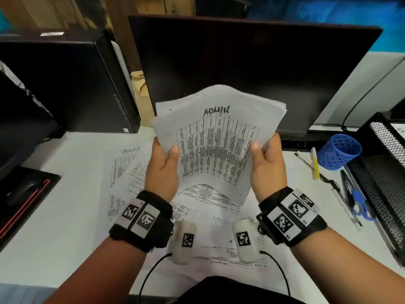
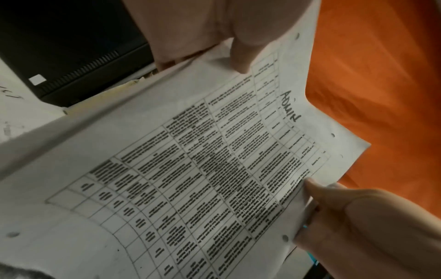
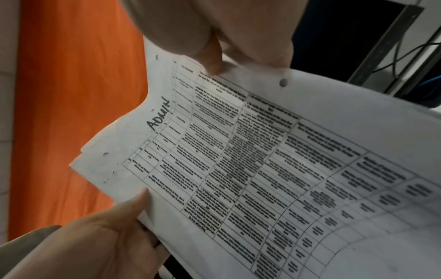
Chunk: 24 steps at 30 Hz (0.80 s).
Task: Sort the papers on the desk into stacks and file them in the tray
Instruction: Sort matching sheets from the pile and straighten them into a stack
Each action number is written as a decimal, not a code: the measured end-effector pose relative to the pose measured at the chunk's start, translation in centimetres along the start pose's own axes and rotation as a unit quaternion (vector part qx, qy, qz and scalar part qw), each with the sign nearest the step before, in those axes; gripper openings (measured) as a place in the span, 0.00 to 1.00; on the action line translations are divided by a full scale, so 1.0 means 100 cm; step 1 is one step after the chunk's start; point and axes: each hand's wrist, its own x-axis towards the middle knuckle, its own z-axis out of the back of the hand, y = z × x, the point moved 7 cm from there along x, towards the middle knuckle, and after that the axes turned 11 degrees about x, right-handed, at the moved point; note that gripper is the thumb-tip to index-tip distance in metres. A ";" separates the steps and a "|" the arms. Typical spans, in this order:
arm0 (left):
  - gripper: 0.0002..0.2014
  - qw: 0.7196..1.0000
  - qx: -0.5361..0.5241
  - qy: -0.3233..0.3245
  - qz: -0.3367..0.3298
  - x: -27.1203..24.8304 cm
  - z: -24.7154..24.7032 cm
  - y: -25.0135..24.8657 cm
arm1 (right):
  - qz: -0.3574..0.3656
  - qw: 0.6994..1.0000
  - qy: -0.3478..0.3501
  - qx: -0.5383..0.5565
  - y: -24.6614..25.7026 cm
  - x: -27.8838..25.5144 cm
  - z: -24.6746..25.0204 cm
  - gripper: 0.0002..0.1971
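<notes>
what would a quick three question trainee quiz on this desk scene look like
1. True or false: both hands grip the ADMIN stack.
2. Which word is handwritten on the sheet lying at the desk's left? A) TASKLIST B) PAYROLL C) INVOICE
3. Fill in: the blue cup lies on its ____ beside the mesh tray.

Key:
1. True: the left hand and right hand each pinch a side edge, thumbs on top.
2. A
3. side
</notes>
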 end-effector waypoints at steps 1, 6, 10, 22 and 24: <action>0.17 1.000 -0.008 -0.014 -0.007 -0.001 0.002 -0.004 | 0.014 1.000 -0.009 0.003 0.004 -0.001 0.000 0.14; 0.18 0.999 0.005 -0.016 -0.036 -0.011 -0.005 -0.004 | 0.030 0.998 0.013 0.044 0.006 -0.011 -0.003 0.18; 0.26 1.000 0.014 -0.015 -0.019 -0.009 -0.007 0.008 | 0.082 0.996 -0.006 0.032 0.030 -0.006 0.003 0.29; 0.06 0.996 -0.013 -0.005 0.092 0.015 -0.011 0.046 | 0.170 0.971 0.032 -0.168 0.061 0.033 -0.004 0.19; 0.08 0.994 -0.018 -0.008 0.104 0.019 -0.011 0.049 | 0.135 0.989 0.026 -0.060 0.053 0.035 0.003 0.25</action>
